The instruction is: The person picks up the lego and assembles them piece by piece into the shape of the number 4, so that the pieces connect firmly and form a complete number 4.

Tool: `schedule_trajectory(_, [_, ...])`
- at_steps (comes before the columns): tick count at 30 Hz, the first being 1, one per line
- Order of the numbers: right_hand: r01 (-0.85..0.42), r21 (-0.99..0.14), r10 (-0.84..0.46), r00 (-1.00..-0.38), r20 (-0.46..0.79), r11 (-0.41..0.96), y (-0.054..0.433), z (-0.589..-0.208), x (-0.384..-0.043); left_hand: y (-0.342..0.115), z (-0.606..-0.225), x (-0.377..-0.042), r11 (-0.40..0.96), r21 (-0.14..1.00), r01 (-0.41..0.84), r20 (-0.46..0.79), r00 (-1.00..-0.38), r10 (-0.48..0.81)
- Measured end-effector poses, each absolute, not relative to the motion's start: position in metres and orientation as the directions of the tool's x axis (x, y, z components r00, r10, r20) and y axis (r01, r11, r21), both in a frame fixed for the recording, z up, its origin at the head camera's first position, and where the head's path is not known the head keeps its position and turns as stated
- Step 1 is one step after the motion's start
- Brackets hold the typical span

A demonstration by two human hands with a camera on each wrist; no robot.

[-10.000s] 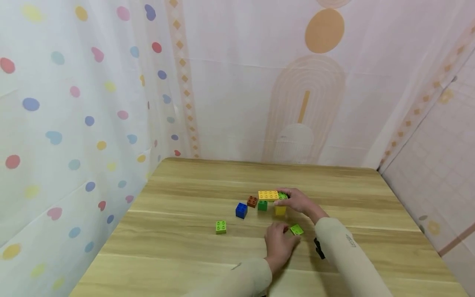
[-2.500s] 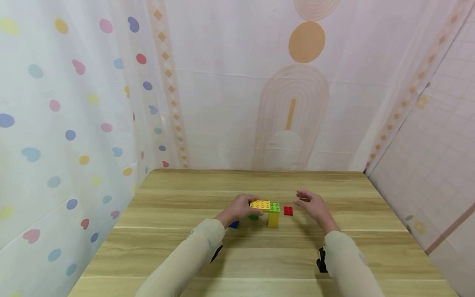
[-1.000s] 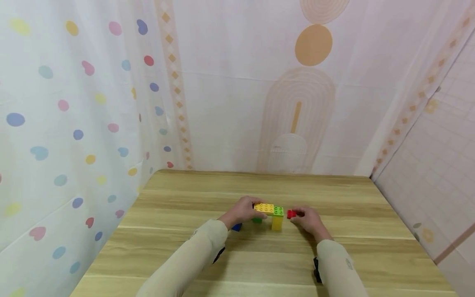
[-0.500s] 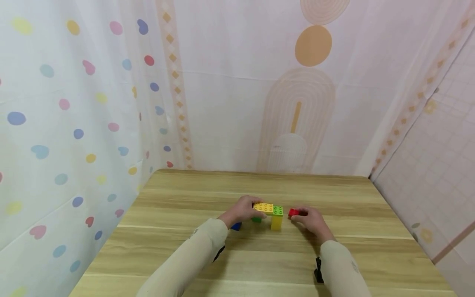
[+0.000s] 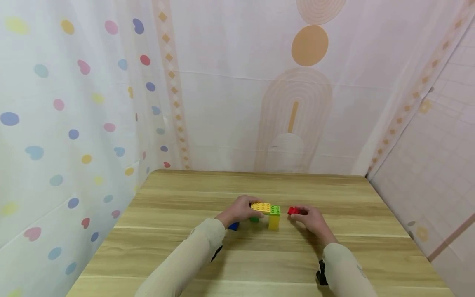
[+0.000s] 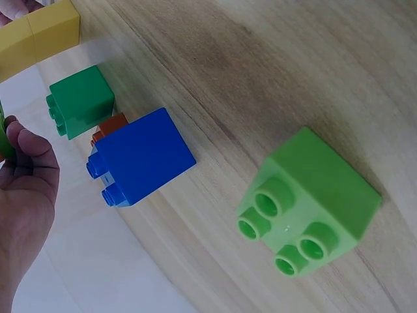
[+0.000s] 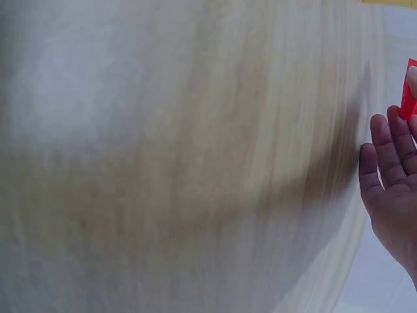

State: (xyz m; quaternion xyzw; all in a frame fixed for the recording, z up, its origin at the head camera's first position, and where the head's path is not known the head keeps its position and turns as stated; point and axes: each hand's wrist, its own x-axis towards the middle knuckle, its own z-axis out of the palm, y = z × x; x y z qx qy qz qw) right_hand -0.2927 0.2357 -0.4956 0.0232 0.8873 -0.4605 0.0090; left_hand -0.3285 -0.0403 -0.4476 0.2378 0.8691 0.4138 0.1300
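Note:
In the head view my left hand [image 5: 241, 208] grips the left end of a long yellow building brick [image 5: 261, 207]. Beside it a lime-green brick [image 5: 275, 210] tops a yellow column [image 5: 273, 222]. To the right, my right hand [image 5: 311, 218] pinches a small red brick [image 5: 292, 210] between thumb and fingers, apart from the column. The right wrist view shows the red brick [image 7: 408, 91] at its right edge, partly cut off. A dark green brick [image 6: 82, 101] stands below the long yellow brick; whether they touch, I cannot tell.
Left of the structure stand a blue brick [image 6: 146, 156] and a mostly hidden brown brick [image 6: 112, 126]. A separate lime-green brick [image 6: 306, 195] is visible in the left wrist view; my left arm hides it from the head view. A patterned curtain [image 5: 222, 103] hangs behind the wooden table [image 5: 267, 268].
Ten seconds ago my right hand held the structure; now my left hand does. My right hand has since come down to the red brick, pinched it and tilted it.

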Motion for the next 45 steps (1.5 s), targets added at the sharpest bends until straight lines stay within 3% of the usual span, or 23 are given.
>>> schedule_trajectory(21, [-0.083, -0.849, -0.082, -0.996, 0.047, 0.523, 0.22, -0.458, -0.284, -0.049, -0.45, -0.324, 0.565, 0.776, 0.279, -0.062, -0.859, 0.509])
schedule_trajectory(45, [-0.368, -0.709, -0.365, -0.916, 0.165, 0.601, 0.215, -0.44, -0.29, -0.041, -0.447, -0.33, 0.572, 0.752, 0.327, -0.035, -0.847, 0.531])
